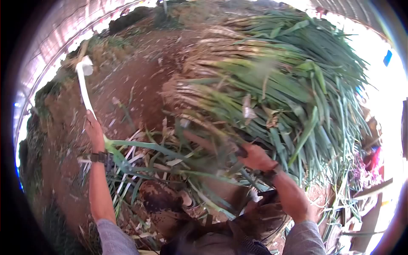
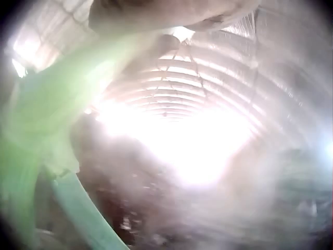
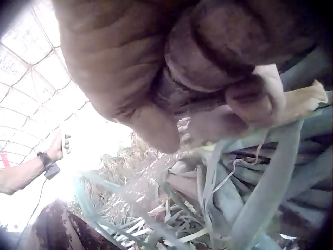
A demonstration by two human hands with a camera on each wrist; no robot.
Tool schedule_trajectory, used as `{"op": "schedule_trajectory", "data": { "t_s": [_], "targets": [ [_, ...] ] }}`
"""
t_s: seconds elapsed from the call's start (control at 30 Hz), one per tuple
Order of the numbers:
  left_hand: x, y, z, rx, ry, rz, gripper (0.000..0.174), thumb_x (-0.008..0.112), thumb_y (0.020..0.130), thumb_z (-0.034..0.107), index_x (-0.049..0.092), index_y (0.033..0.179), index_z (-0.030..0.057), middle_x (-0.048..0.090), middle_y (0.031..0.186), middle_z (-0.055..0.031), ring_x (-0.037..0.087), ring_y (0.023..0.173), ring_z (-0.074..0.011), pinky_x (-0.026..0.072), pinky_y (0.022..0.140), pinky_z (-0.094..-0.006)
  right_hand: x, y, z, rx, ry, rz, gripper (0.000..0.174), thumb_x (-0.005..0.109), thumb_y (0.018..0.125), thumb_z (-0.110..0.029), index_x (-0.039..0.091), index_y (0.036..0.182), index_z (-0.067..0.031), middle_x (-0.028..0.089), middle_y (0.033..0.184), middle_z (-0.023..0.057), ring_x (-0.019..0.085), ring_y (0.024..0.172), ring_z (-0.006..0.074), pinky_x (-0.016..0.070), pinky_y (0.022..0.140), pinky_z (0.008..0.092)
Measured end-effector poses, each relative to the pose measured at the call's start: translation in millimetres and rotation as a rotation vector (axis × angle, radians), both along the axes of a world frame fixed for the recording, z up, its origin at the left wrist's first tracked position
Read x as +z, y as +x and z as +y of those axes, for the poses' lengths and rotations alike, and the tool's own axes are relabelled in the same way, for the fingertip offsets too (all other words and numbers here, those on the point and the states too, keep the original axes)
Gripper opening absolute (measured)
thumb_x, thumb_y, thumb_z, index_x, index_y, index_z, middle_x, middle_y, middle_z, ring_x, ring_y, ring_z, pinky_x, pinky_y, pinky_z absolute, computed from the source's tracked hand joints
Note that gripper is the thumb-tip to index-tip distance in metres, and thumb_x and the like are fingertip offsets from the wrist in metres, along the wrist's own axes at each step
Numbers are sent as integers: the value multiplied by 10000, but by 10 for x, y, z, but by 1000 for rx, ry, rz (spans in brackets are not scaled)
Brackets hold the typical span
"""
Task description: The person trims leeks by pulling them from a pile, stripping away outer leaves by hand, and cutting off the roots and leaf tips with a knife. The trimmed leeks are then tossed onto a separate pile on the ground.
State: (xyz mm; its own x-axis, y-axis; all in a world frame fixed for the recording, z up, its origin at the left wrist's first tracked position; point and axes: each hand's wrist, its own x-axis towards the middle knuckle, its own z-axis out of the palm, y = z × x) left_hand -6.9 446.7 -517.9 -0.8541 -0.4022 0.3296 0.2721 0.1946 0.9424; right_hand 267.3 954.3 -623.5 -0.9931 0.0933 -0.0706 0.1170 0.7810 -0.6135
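My left hand (image 1: 94, 131) grips a leek (image 1: 85, 91) at its stalk, out at the left. The white shaft and thick white root end point up and away, while the green leaves trail down past the wrist. In the left wrist view, the pale green leek (image 2: 57, 99) fills the left side. My right hand (image 1: 258, 158) is curled round the dark handle of a blurred knife (image 1: 202, 142), its brownish blade pointing left over the front of the pile. In the right wrist view, the right hand's fingers (image 3: 200, 52) are curled above green leaves.
A big pile of leeks (image 1: 272, 80) lies at the right, brown roots towards the left. Cut leaves and scraps (image 1: 131, 165) litter the brown soil (image 1: 131, 80) around my knees. Plastic sheeting (image 1: 55, 46) on a frame curves overhead.
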Motion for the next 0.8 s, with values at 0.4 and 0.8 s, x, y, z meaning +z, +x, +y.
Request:
{"op": "schedule_trajectory", "data": {
  "t_s": [0.4,0.8],
  "targets": [
    [-922,333,880,-706,-333,-616,355,544,998,285,609,1177,-14,713,1020,-133,711,874,-204,591,704,-319,-217,78,93,-40,90,33,377,707,746,-251,666,1040,-20,674,905,247,649,880,424,516,782,473],
    [-2482,709,3164,-1085,418,-691,204,517,960,67,582,1130,-26,676,1049,-138,699,894,-269,601,777,-394,-538,198,284,-38,194,-106,371,710,762,-266,671,1026,-9,674,875,253,645,851,442,515,763,474]
  ]
}}
